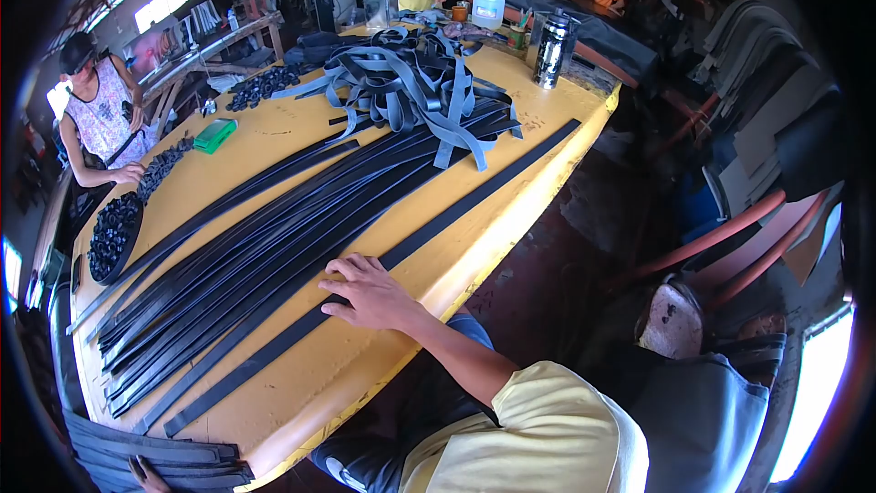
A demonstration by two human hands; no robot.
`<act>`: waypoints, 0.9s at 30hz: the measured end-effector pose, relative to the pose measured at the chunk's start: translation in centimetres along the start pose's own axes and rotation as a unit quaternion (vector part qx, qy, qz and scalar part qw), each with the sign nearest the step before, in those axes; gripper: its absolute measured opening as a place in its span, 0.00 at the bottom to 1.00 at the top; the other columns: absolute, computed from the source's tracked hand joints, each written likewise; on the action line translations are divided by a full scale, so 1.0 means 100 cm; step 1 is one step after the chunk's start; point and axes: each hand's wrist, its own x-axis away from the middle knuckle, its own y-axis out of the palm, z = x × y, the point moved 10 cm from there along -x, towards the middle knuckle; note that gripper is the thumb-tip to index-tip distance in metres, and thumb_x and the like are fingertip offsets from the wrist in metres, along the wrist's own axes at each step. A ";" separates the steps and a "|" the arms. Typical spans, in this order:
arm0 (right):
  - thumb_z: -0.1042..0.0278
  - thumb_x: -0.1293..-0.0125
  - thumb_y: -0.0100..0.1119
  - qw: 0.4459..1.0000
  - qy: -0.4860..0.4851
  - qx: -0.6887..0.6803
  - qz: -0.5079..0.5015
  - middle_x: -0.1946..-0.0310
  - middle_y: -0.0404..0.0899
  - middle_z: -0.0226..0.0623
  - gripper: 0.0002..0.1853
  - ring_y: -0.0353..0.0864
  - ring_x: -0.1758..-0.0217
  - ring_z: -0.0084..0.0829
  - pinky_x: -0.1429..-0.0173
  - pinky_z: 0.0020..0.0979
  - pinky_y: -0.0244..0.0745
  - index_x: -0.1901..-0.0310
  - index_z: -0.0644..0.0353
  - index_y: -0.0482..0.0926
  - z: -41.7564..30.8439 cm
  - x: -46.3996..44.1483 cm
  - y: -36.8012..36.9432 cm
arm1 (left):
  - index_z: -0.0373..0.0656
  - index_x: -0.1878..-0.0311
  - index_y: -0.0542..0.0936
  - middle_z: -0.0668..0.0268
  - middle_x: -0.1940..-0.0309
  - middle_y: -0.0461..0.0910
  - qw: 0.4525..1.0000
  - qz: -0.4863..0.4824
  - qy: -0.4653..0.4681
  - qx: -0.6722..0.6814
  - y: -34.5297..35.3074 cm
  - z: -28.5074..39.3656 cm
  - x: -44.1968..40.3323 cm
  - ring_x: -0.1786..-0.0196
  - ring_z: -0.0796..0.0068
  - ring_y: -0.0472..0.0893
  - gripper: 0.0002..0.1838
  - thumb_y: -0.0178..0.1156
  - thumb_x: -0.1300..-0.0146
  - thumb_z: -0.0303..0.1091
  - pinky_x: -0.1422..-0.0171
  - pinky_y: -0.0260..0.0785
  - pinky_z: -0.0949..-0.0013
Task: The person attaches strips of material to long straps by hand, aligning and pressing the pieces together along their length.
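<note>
My right hand (370,292) rests on a long flat black strip (265,361), palm down with its fingers apart and slightly bent. That strip lies alone along the near side of the yellow table (438,288). Beside it, many dark strips (274,210) run lengthwise in a loose bundle. At the lower left, part of my left hand (148,475) touches a stack of black strips (155,447) by the table's end. The frame edge cuts off most of that hand, so its grip is hidden. A tangled heap of grey-black bands (401,82) covers the bundle's far end.
An oval container of small black pieces (114,237), more loose pieces (164,169) and a green box (214,135) sit left. A dark flask (551,55) and white jug (488,5) stand far off. A person (100,110) works at the left; others are behind.
</note>
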 end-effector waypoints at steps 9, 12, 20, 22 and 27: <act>0.46 0.30 0.65 1.000 0.001 -0.003 -0.001 0.36 0.74 0.37 0.25 0.68 0.28 0.41 0.23 0.46 0.62 0.41 0.55 0.86 0.000 0.000 0.000 | 0.38 0.36 0.83 0.50 0.46 0.88 1.000 0.000 -0.003 0.017 0.002 -0.006 -0.005 0.51 0.58 0.88 0.23 0.67 0.28 0.41 0.43 0.82 0.56; 0.46 0.29 0.65 1.000 0.000 -0.004 0.000 0.36 0.74 0.37 0.25 0.68 0.28 0.41 0.23 0.46 0.62 0.41 0.55 0.86 0.000 0.000 0.001 | 0.39 0.36 0.83 0.50 0.46 0.88 1.000 -0.001 -0.004 0.023 0.002 -0.009 -0.006 0.50 0.58 0.88 0.23 0.67 0.29 0.41 0.42 0.82 0.56; 0.46 0.29 0.65 1.000 -0.001 0.001 0.000 0.36 0.74 0.37 0.25 0.67 0.28 0.42 0.23 0.47 0.62 0.41 0.55 0.86 0.000 0.000 0.001 | 0.39 0.35 0.83 0.50 0.45 0.88 0.999 -0.003 -0.008 0.037 0.003 -0.016 -0.007 0.50 0.58 0.88 0.24 0.68 0.29 0.41 0.42 0.81 0.57; 0.46 0.29 0.65 1.000 -0.002 0.000 0.001 0.36 0.74 0.37 0.25 0.68 0.28 0.42 0.23 0.47 0.62 0.41 0.56 0.86 0.000 0.001 0.000 | 0.39 0.35 0.83 0.50 0.45 0.88 0.999 -0.005 -0.008 0.042 0.004 -0.018 -0.008 0.50 0.58 0.88 0.24 0.68 0.29 0.42 0.42 0.81 0.57; 0.47 0.30 0.66 1.000 0.001 -0.003 -0.001 0.36 0.74 0.37 0.24 0.68 0.28 0.41 0.23 0.47 0.62 0.41 0.56 0.86 -0.001 0.001 -0.001 | 0.40 0.35 0.83 0.50 0.45 0.88 0.999 -0.005 -0.012 0.053 0.004 -0.022 -0.009 0.49 0.59 0.88 0.24 0.68 0.29 0.42 0.41 0.81 0.57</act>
